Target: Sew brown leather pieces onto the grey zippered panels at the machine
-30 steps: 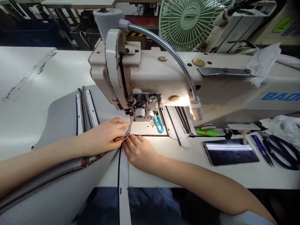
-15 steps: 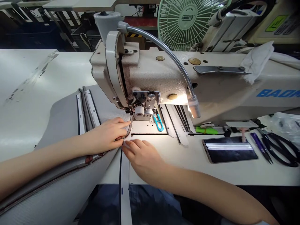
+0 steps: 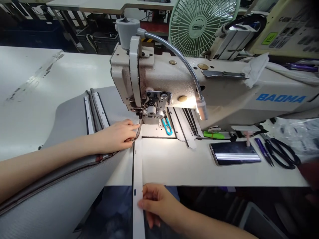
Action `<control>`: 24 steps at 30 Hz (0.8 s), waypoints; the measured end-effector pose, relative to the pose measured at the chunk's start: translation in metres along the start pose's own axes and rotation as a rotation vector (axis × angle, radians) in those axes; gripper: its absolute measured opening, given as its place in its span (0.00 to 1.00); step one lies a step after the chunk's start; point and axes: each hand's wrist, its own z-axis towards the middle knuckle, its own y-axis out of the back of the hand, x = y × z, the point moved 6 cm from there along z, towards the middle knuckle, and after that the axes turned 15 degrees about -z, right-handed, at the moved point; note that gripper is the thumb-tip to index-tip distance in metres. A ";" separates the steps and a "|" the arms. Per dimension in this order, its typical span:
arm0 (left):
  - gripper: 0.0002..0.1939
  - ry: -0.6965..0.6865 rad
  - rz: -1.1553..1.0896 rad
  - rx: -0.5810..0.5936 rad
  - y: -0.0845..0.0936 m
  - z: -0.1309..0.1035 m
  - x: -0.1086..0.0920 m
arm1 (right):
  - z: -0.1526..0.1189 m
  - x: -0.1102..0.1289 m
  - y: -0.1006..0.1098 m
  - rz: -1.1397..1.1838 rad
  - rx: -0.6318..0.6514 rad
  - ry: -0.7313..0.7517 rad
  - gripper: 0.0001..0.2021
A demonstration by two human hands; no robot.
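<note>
Grey fabric [image 3: 82, 196] with dark piped seams lies under the sewing machine [image 3: 159, 76] and spreads left and down. My left hand [image 3: 118, 135] rests on it just in front of the needle area, its fingertips pressing the fabric edge. A long white strip with a dark edge [image 3: 138, 169] runs from the needle area down past the table's front edge. Below that edge, my right hand [image 3: 153, 202] pinches the strip's right side between thumb and fingers. Two white strips [image 3: 101, 108] lie on the fabric at the left.
Right of the needle lie a blue thread snipper [image 3: 167, 126] and more white strips [image 3: 183, 131]. Further right are a green-handled tool [image 3: 213, 135], a phone [image 3: 235, 153], a purple pen [image 3: 263, 151] and black scissors [image 3: 282, 152]. A green fan [image 3: 199, 28] stands behind.
My right hand has moved down along the white strip, from beside my left hand to below the table edge. My left hand stays by the needle. The camera view has shifted.
</note>
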 end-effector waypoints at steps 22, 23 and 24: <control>0.13 0.014 -0.010 0.003 0.006 -0.003 -0.004 | -0.069 0.133 0.090 -1.412 -0.923 0.938 0.11; 0.13 0.013 -0.018 0.000 0.007 -0.003 -0.004 | -0.050 0.136 0.079 -1.594 -0.942 0.978 0.11; 0.13 0.012 -0.026 -0.006 0.008 -0.004 -0.003 | -0.033 0.138 0.070 -1.692 -0.928 1.000 0.11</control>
